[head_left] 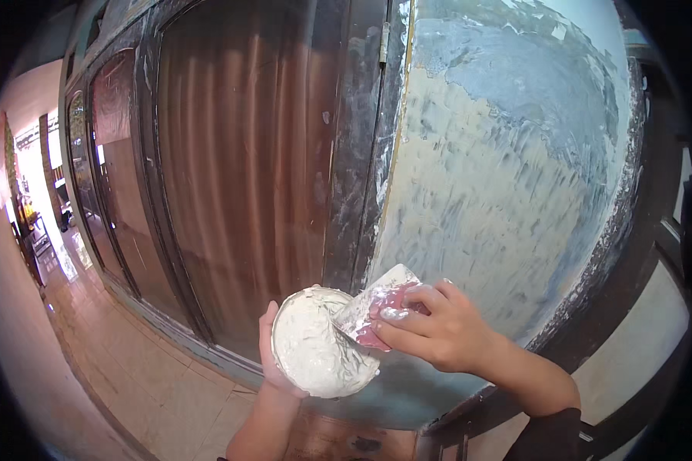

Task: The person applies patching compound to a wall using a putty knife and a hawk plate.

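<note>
Left hand (274, 370): fingers gripping a round tub (314, 290) of white paste (311, 347)
Right hand (447, 332): fingers pinching a pink scraper (369, 309), touching the paste
Wall (484, 177): patchy, far right

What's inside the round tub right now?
Whitish paste lies in the tub, with the scraper over its right side. The paste hides the tub's bottom.

The right hand (444, 329) has open room up along the wall (500, 161), but the bowl (317, 290) blocks its left.
</note>
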The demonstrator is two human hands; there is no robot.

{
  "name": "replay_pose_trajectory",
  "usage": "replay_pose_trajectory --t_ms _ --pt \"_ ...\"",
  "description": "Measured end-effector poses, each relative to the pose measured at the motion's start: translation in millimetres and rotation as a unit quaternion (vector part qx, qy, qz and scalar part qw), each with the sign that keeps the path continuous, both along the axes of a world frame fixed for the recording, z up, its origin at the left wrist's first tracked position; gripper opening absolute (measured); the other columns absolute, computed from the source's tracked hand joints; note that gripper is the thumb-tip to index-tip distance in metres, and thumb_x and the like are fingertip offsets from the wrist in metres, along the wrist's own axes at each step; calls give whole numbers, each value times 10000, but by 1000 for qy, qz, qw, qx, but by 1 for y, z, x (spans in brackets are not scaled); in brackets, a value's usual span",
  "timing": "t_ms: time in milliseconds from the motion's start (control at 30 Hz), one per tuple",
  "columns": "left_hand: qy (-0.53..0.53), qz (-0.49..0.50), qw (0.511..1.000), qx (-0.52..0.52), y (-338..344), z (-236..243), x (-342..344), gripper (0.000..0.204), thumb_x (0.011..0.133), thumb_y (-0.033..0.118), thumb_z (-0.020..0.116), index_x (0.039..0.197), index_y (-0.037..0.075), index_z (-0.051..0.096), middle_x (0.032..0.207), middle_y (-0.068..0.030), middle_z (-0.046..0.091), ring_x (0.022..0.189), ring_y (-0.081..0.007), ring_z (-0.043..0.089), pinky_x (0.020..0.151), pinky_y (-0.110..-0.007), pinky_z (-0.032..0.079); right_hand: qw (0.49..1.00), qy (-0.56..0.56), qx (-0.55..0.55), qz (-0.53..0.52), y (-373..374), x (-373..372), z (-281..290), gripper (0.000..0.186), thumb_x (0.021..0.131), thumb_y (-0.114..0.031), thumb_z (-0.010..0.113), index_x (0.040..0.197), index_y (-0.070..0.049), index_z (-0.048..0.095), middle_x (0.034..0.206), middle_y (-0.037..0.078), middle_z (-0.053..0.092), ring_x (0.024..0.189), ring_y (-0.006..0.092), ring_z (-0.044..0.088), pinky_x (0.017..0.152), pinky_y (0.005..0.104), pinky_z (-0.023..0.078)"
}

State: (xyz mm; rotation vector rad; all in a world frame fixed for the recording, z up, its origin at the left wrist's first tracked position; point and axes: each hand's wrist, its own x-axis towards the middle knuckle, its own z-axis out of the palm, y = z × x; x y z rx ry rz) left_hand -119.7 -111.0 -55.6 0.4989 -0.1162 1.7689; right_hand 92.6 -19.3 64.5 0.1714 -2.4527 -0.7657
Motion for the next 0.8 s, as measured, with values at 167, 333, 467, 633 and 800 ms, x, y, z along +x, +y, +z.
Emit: replay_pose_trajectory --t_ms 167,333,467,633,800 --pt "37 30 999 -21 3 0 3 720 1027 560 332 1446 -9 470 1398 -209 569 1262 -359 572 1093 -499 442 1000 0 -2 1 0 2 1 264 857 -211 619 1109 -185 695 1022 -72 688 994 170 603 728 362 447" --pt "35 23 999 -29 5 3 8 729 1024 567 332 1443 -15 465 1402 -205 565 1276 -351 561 1098 -485 440 1000 3 -3 11 3 3 -1 267 849 -214 623 1103 -181 698 976 -69 684 971 172 604 705 350 436" --pt "34 1 999 -8 9 4 11 731 1022 564 341 1446 -19 462 1410 -204 561 1285 -349 556 1111 -478 428 1000 23 2 15 3 5 -1 273 841 -214 622 1099 -179 701 945 -67 672 954 176 602 695 345 429" --pt "22 -17 1000 3 14 5 15 729 1018 554 348 1459 -18 448 1426 -207 551 1297 -352 550 1116 -482 425 1000 26 9 13 4 7 -3 270 836 -226 622 1088 -176 707 939 -68 670 944 179 601 683 342 426" --pt "49 1 998 -25 17 4 18 715 1020 549 344 1457 -6 450 1433 -207 543 1302 -356 543 1136 -478 400 999 42 12 13 1 7 -4 259 831 -233 627 1071 -179 705 958 -73 672 936 171 599 678 333 429"
